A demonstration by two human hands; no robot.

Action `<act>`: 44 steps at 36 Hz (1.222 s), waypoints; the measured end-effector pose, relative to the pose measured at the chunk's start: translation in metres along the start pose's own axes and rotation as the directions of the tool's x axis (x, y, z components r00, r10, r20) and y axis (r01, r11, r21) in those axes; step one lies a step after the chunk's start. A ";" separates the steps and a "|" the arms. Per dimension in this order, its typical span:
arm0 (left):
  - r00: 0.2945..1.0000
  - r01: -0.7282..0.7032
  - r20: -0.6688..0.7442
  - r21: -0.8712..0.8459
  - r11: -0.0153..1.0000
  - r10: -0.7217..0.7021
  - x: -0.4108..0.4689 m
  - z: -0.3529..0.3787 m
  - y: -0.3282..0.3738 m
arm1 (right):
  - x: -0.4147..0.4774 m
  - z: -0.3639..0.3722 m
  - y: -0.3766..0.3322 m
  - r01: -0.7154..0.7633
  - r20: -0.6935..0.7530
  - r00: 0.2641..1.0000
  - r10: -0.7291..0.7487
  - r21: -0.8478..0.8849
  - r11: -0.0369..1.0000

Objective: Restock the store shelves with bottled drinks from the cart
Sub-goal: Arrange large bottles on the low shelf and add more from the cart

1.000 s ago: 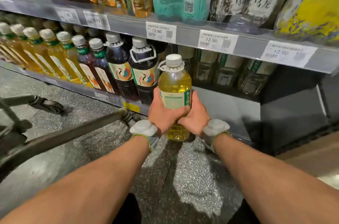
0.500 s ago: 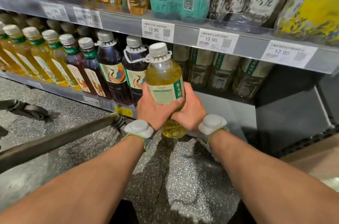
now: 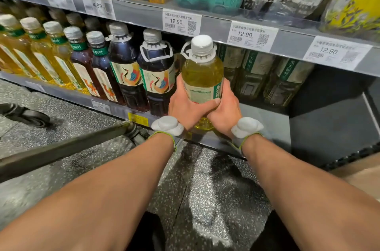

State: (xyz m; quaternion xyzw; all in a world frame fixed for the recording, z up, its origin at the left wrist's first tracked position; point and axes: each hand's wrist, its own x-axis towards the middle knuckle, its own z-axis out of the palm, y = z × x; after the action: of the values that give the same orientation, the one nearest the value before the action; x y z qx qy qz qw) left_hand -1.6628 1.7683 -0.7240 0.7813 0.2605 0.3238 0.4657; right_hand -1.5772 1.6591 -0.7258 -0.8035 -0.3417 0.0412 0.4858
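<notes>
The grey metal store shelf (image 3: 267, 121) carries rows of drinks, and a dark metal cart bar (image 3: 61, 150) slants across the speckled floor at its foot. At the shelf's front lip, just right of two dark brown crane-labelled bottles (image 3: 158, 78), stands upright a large clear plastic bottle of yellow tea with a white cap (image 3: 202, 74). The left hand (image 3: 185, 107) and right hand (image 3: 228, 109) both grip its lower half, fingers wrapped round the label, each wrist wearing a small white puck-shaped band (image 3: 168, 125).
</notes>
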 end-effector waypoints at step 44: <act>0.808 0.551 0.275 -0.039 0.833 -0.521 0.025 0.008 0.023 | 0.025 0.045 0.012 -0.394 -0.123 0.905 0.408 0.121 0.911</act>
State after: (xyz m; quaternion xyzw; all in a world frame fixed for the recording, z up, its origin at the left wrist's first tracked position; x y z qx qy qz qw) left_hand -1.6380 1.7714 -0.7003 0.6818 0.3897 0.0913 0.6123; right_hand -1.5697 1.7045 -0.7528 -0.8337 -0.1303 0.0975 0.5277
